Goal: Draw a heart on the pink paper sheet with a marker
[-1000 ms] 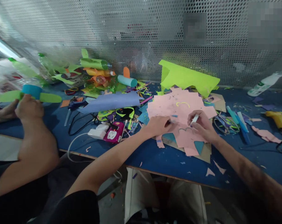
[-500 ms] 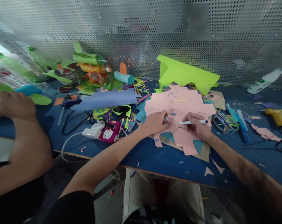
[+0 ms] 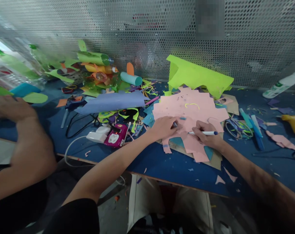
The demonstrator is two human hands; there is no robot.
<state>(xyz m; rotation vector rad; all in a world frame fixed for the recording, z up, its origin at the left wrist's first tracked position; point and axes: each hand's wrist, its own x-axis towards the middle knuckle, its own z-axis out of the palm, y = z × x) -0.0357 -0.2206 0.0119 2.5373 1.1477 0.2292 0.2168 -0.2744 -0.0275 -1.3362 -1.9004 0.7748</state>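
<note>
Co-worker's hand (image 3: 13,109) at far left, beside green and blue paper pieces; grip unclear. Green-capped bottle (image 3: 18,66) lying tilted behind it. Next, green-and-orange paper-and-bottle pieces (image 3: 97,65) bunched near the mesh panel (image 3: 147,45), probably pushed back to free the front. Blue-violet sheet (image 3: 113,101) lies in front of them, over scraps, looks just set aside. Magenta device (image 3: 116,138) with white adapter (image 3: 98,134) near the front edge; white cable (image 3: 66,156) loops over that edge, so likely placed for cable reach.

Left hand (image 3: 164,126): fingers bent, partly closed, resting on left part of pink sheet (image 3: 196,112), presumably as a weight against sliding. Small bluish bit at its fingertips, too small to name; can't tell if gripped. Pink sheet is flat on the blue table (image 3: 162,165), right in front of the person, brown board (image 3: 215,162) partly under it, maybe as backing. Yellow curved strip (image 3: 192,104) on top. Yellow-green sheet (image 3: 198,73) propped behind, against or near the mesh; contact unclear.

Right hand (image 3: 206,131): closed around a white pen (image 3: 210,133), held low and slanted, point toward left hand, seemingly for fine control. Tip at pink surface; touching or just above, can't tell.

Far right: blue tubes (image 3: 256,126), white bottle (image 3: 282,86) leaning, yellow glue gun (image 3: 293,123), likely parked outside the working spot.
</note>
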